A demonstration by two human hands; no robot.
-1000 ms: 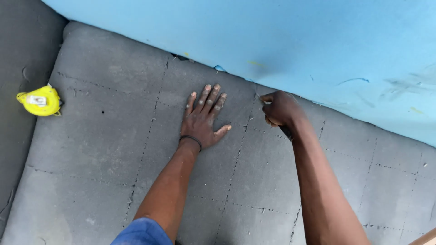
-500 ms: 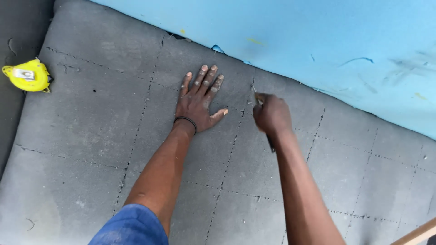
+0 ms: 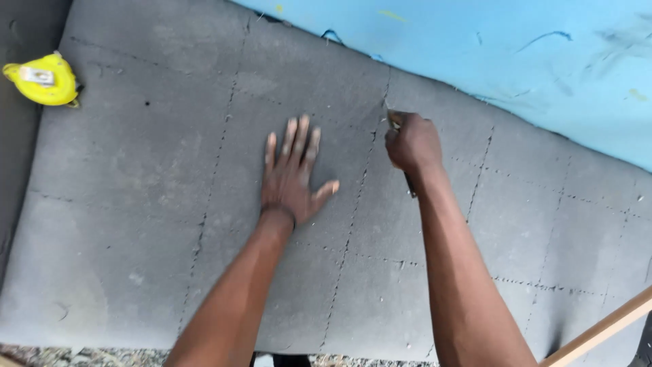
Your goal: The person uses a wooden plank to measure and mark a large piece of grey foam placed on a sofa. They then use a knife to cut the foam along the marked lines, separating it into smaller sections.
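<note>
Foam matting (image 3: pixel 170 204), dark grey and made of square tiles locked together along toothed seams, covered nearly the whole view; its surface was scuffed, dusted pale in patches and flecked with small white crumbs. The left hand (image 3: pixel 293 170) lay flat on a tile near the middle of the matting, palm down, its fingers (image 3: pixel 299 136) spread open and holding nothing, with a dark band at the wrist. Just beside it, across one seam, the right hand (image 3: pixel 411 141) was closed in a fist around a slim dark tool (image 3: pixel 408 185), probably a knife; its lower end showed below the fist and its tip met the seam close to the matting's far edge. Along that far edge ran a light blue sheet (image 3: pixel 516 61) marked with dark scribbles and yellow spots. A yellow tape measure (image 3: pixel 42 80) sat at the far left corner of the matting, well apart from both hands. A wooden strip (image 3: pixel 601 329) crossed the near right corner.
</note>
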